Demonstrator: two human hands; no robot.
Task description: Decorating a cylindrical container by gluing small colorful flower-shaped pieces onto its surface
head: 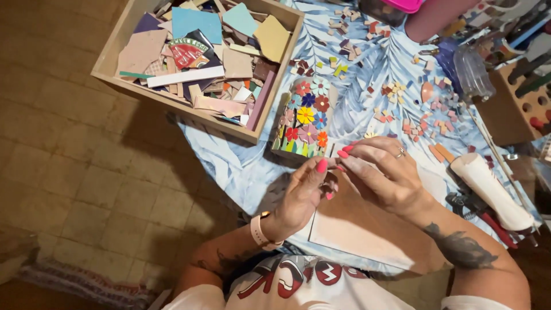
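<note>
Fingertips with pink nails meet at the centre of the table. Left hand [303, 192]: fingers curled narrow, thumb tip raised, pinching toward the right hand's fingertips. Right hand [383, 172]: fingers drawn together, tips pointing left and touching or nearly touching the left thumb; ring on one finger. Whatever sits between the two sets of fingertips is too small to make out; cannot tell whether either hand actually grips a piece.

Just beyond the fingertips: mosaic panel [304, 119], upright-rectangular, covered in coloured tile flowers with a row of green and yellow shards along its near edge. It lies on the blue leaf-print tablecloth [229, 161], its near edge just beside the fingers, not touched as far as I can tell.

Under the wrists: a plain pinkish-tan tile slab [356, 227], flat on the cloth, partly covered by the right forearm.

Further out, left: wooden tray [112, 54] holding large broken tile pieces in blue, tan, pink and white; it overhangs the table edge above the tiled floor.

Further out, right: small cut tile chips [413, 117] scattered over the cloth, well apart from the hands. White-handled tool [491, 189] lies to the right of the right forearm, with red-handled nippers [488, 221] just beside it.

Left wrist carries a pale watch band [258, 229].
</note>
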